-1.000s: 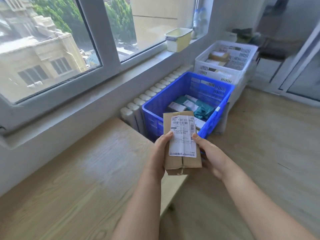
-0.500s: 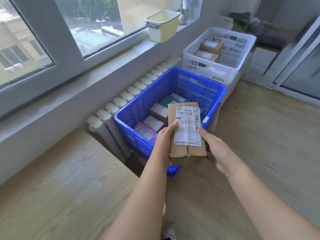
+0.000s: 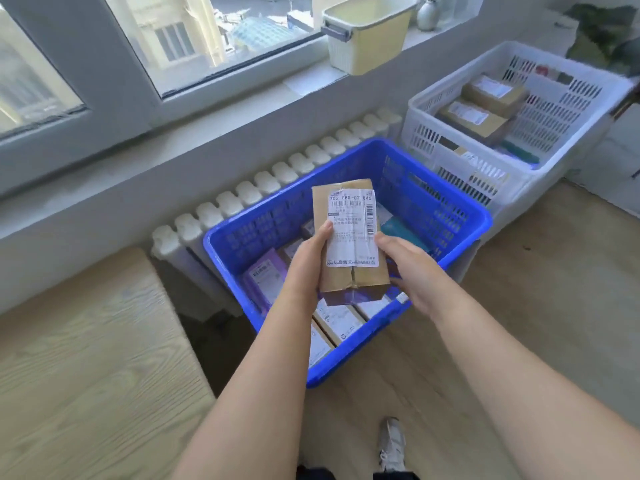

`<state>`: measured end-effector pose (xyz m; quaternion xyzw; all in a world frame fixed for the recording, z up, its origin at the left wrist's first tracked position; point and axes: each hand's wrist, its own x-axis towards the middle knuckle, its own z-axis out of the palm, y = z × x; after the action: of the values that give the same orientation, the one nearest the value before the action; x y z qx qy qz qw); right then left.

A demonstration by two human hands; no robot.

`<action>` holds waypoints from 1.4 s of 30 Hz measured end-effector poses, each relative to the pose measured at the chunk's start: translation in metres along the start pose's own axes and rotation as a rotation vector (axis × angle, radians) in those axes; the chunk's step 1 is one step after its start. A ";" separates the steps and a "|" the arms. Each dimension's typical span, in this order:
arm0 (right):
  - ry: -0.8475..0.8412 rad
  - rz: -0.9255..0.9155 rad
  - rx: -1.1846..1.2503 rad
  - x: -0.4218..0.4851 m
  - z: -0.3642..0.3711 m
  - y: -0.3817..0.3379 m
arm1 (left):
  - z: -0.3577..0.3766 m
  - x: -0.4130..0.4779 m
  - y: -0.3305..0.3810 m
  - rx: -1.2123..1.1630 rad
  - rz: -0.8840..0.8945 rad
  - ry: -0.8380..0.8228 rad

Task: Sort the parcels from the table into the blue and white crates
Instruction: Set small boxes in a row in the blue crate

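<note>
Parcel: we hold a brown cardboard parcel (image 3: 349,237), its white label facing us, above the blue crate (image 3: 242,237); the white crate (image 3: 485,174) stands beyond.
Left hand (image 3: 308,261): grips the left edge, thumb on the label.
Right hand (image 3: 408,268): clasps the right edge.
Handling: we judge it stiff and light; the long edges suit gripping.

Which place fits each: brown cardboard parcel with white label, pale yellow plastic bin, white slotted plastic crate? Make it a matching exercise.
Things:
1 brown cardboard parcel with white label
2 pale yellow plastic bin
3 white slotted plastic crate

Places:
a on the windowsill
b beyond the blue plastic crate, to the right
c gripped by left hand and right hand

Pairs: 1-c, 2-a, 3-b
</note>
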<state>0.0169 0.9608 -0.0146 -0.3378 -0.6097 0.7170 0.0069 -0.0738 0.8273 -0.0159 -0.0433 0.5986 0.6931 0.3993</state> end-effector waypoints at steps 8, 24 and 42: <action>-0.284 0.119 -0.213 0.089 0.015 0.014 | -0.024 0.033 -0.011 0.031 -0.098 0.373; -0.458 0.465 -0.672 0.171 0.069 0.132 | -0.083 0.099 -0.138 0.175 -0.444 0.700; -0.700 0.478 -0.868 0.174 0.088 0.181 | -0.074 0.074 -0.182 0.708 -0.327 0.750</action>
<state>-0.0873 0.9113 -0.2542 -0.1812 -0.7197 0.4531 -0.4938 -0.0445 0.7939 -0.2212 -0.2432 0.8826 0.3145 0.2510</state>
